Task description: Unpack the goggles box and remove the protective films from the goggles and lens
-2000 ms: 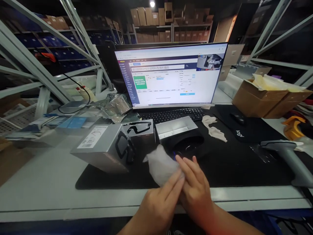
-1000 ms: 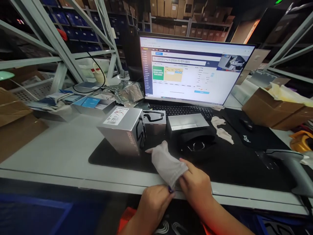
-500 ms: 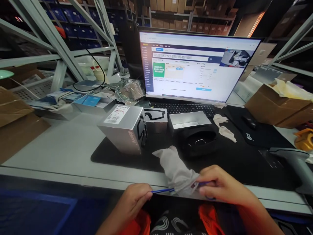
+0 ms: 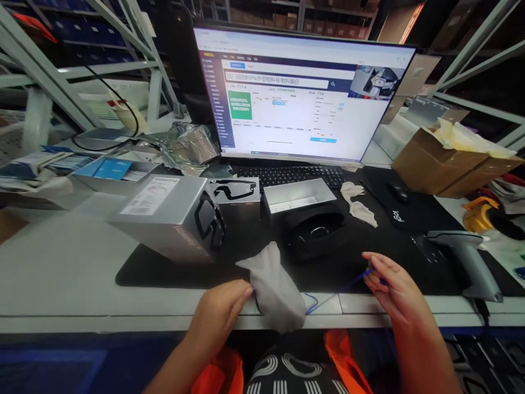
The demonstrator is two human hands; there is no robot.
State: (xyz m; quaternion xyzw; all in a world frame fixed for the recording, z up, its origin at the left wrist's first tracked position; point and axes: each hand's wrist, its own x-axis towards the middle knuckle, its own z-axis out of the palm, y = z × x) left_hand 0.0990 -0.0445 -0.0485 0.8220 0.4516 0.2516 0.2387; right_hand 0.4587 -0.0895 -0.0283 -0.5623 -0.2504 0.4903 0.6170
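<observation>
A grey cloth drawstring pouch (image 4: 276,290) hangs over the table's front edge, bulging with contents I cannot see. My left hand (image 4: 223,306) is closed in a pinch at the pouch's left edge, where a speck of blue shows at the fingertips. On the other side, my right hand (image 4: 391,284) pinches the blue drawstring (image 4: 351,283), which stretches from the pouch to its fingers. Just behind the pouch lies a black case (image 4: 314,232). An uncovered silver box (image 4: 297,197) stands beyond that.
Silver eyewear boxes (image 4: 168,219) stand to the left on the black mat (image 4: 139,268). A monitor (image 4: 299,104) and keyboard (image 4: 287,178) are behind. To the right are beige cloth pieces (image 4: 361,208), a mouse (image 4: 397,191), a barcode scanner (image 4: 467,260) and a cardboard box (image 4: 438,164).
My right hand has moved right and up, away from the pouch, drawing the blue cord out. My left hand has come up against the pouch's side. The camera view has shifted right.
</observation>
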